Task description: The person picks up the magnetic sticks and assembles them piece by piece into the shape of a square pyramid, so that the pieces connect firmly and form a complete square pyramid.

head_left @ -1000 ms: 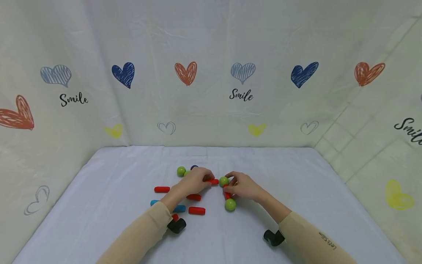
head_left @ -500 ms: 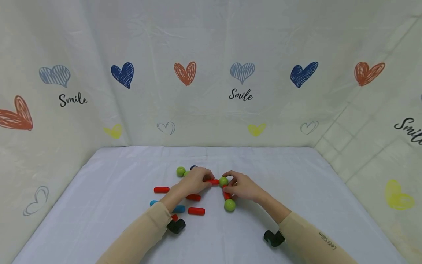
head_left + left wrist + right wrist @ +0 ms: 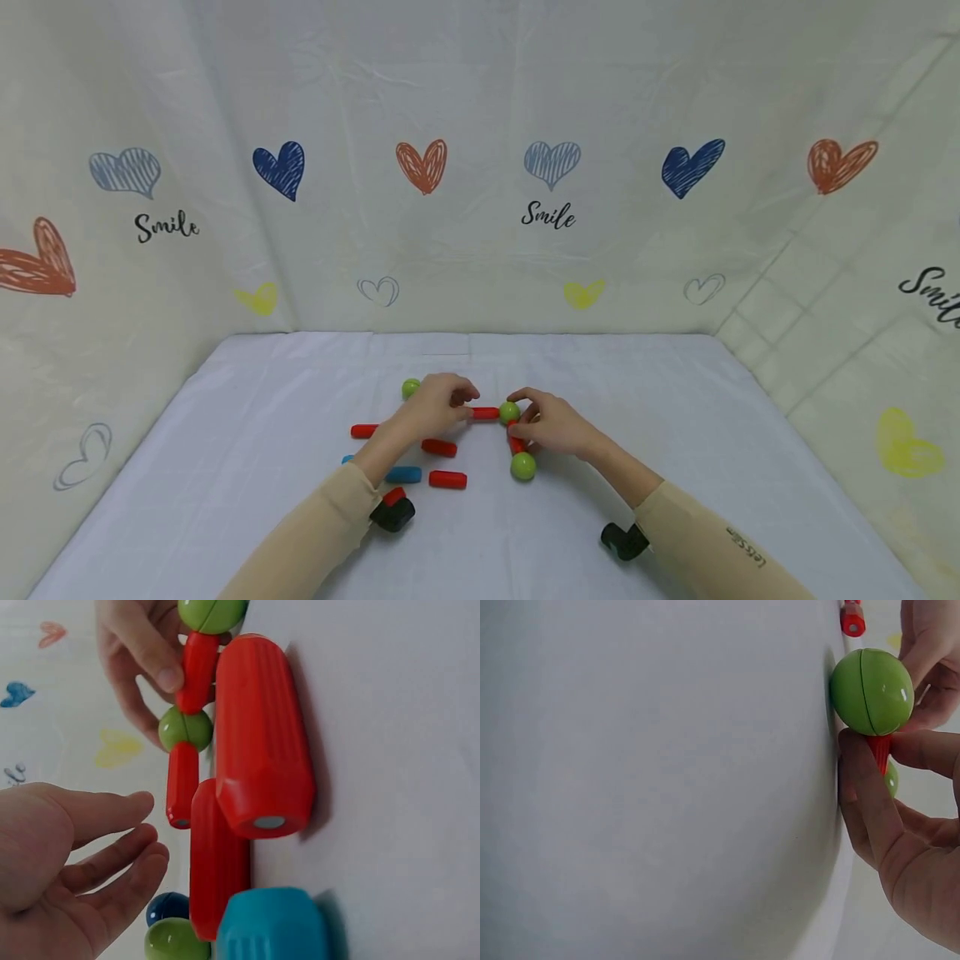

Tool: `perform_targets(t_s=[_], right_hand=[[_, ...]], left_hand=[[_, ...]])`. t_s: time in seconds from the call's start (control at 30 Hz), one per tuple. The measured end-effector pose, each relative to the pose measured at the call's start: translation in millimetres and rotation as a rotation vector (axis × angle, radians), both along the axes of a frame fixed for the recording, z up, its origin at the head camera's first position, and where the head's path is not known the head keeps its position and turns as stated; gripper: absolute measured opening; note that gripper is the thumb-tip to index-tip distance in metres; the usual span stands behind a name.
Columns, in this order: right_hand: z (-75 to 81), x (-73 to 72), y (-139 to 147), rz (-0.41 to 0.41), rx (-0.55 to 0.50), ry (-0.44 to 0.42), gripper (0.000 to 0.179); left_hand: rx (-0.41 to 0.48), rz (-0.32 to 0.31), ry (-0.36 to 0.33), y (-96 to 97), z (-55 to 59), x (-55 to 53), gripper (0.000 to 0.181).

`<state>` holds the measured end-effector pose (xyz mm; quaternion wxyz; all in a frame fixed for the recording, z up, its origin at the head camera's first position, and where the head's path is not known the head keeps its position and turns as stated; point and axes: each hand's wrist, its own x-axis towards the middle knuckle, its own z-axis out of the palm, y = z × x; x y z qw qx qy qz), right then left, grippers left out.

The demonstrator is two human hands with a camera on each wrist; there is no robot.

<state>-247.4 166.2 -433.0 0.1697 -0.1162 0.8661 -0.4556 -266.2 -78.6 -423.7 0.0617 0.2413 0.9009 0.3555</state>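
Note:
My right hand (image 3: 555, 423) pinches a red rod (image 3: 199, 671) between thumb and fingers. This rod joins a near green ball (image 3: 523, 466) to a far green ball (image 3: 509, 412). From the far ball a second red rod (image 3: 485, 413) points left, and a small silver disc shows in its free end in the left wrist view. My left hand (image 3: 435, 404) hovers beside that free end, thumb and fingers apart and holding nothing. In the right wrist view the near ball and my fingers hide most of the pinched rod.
Loose red rods (image 3: 447, 480) and a blue rod (image 3: 403, 474) lie left of centre on the white cloth (image 3: 637, 383). Behind my left hand are green balls (image 3: 411, 388) and a dark blue ball (image 3: 167, 907). Black cylindrical pieces (image 3: 624, 542) show by both sleeves.
My left hand has let go of the second red rod and drawn slightly left and up, fingers spread. That rod stays against the far green ball. My right hand keeps its pinch.

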Motion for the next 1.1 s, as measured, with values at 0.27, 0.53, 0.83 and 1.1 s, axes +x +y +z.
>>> perform_targets(t_s=[0.27, 0.53, 0.83, 1.1], right_hand=[[1.1, 0.2, -1.9, -0.021, 0.032, 0.000, 0.046], [2.0, 2.2, -1.9, -0.020, 0.026, 0.000, 0.046], [0.1, 1.4, -0.8, -0.018, 0.011, 0.001, 0.046], [-0.2, 1.9, -2.1, -0.026, 0.019, 0.000, 0.046]], left_hand=[[0.035, 0.080, 0.100, -13.7, 3.0, -0.8, 0.025], [0.055, 0.208, 0.162, -28.6, 4.1, -7.1, 0.019], [0.024, 0.329, 0.138, -44.2, 1.7, -11.5, 0.019], [0.021, 0.314, 0.092, -60.6, -2.3, -17.3, 0.021]])
